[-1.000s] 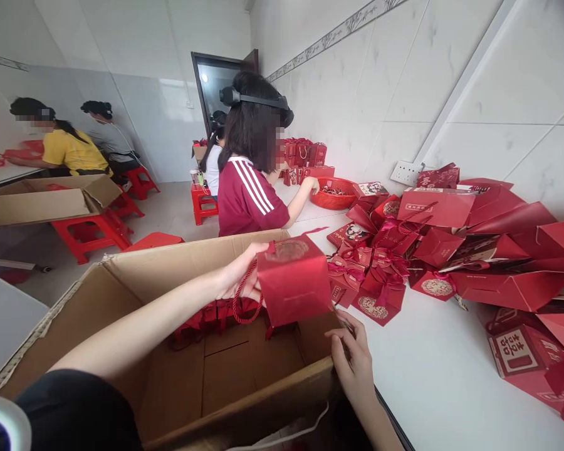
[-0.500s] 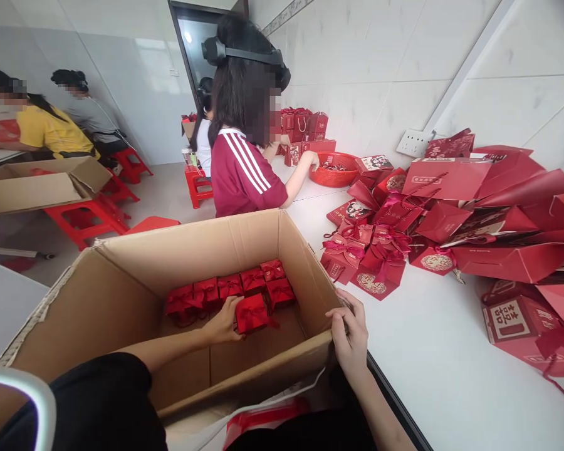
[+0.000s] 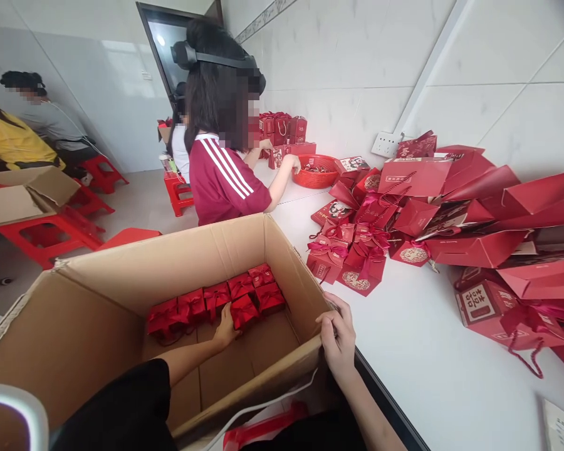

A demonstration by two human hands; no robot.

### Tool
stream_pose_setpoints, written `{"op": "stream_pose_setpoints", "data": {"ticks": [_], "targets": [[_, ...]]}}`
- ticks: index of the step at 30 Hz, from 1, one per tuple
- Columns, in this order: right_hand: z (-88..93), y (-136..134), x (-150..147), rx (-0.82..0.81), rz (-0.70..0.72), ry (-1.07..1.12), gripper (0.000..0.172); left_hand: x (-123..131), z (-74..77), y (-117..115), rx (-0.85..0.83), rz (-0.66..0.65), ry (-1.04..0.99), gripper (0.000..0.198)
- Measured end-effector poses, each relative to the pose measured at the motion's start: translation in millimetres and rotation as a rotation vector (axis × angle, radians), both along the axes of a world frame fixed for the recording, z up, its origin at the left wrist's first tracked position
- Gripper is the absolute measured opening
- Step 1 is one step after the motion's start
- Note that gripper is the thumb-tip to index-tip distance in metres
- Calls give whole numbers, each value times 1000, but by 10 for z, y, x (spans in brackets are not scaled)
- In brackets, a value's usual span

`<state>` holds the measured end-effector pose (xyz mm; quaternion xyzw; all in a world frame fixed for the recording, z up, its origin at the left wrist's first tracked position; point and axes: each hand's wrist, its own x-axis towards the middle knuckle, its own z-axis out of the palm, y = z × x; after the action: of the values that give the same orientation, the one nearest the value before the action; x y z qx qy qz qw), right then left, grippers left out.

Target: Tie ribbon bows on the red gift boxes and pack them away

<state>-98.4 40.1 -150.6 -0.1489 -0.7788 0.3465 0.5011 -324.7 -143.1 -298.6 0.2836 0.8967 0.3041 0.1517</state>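
Down from the air above the carton a second ago, one small, glossy red cube-shaped box with ribbon [image 3: 245,312] is now inside it, closer to its neighbours than half a second ago.

Largest of all is one long white table [image 3: 404,351] along the right. Left of it stands one open brown cardboard carton [image 3: 192,254]. Four co-workers show: one in a maroon shirt with white stripes [image 3: 230,178] just beyond the carton, others in white [image 3: 179,150], grey [image 3: 59,122] and yellow [image 3: 12,141]; the yellow one is now cut by the left edge. On the table lies one heap of flattened and folded red cardboard packaging [image 3: 474,250], too overlapped to count, and one round red plastic basket [image 3: 314,180].

The bare left hand [image 3: 225,330] touches the box's left side; whether it is clamped, I cannot tell. The bare right hand [image 3: 339,335] stays clamped on the carton's near right corner. Seven boxes show in the carton: five in a far row [image 3: 190,305], two in front, counting the touched one. A black sleeve [image 3: 117,407] blocks part of the carton. Smallest, one white socket panel [image 3: 384,144] sits on the wall.
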Motion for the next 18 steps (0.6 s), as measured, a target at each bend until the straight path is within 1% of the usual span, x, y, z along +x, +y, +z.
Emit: {"op": "stream_pose_setpoints", "data": {"ticks": [2, 4, 10, 15, 17, 18], "targets": [[-3, 0, -19, -1, -6, 4, 23, -17, 23, 77, -22, -19, -18, 86], [-4, -1, -40, -6, -11, 17, 23, -26, 77, 143, -33, -39, -18, 86], [11, -8, -65, -4, 0, 48, 23, 32, 299, 207, -48, -63, 49, 75], [19, -14, -55, -20, 10, 68, 23, 56, 399, 299, -140, -58, 52, 81], [16, -9, -55, -29, 17, 68, 23, 31, 474, 335, -186, -88, 34, 84], [14, -5, -57, -35, 21, 66, 24, 14, 532, 344, -210, -133, 24, 86]]}}
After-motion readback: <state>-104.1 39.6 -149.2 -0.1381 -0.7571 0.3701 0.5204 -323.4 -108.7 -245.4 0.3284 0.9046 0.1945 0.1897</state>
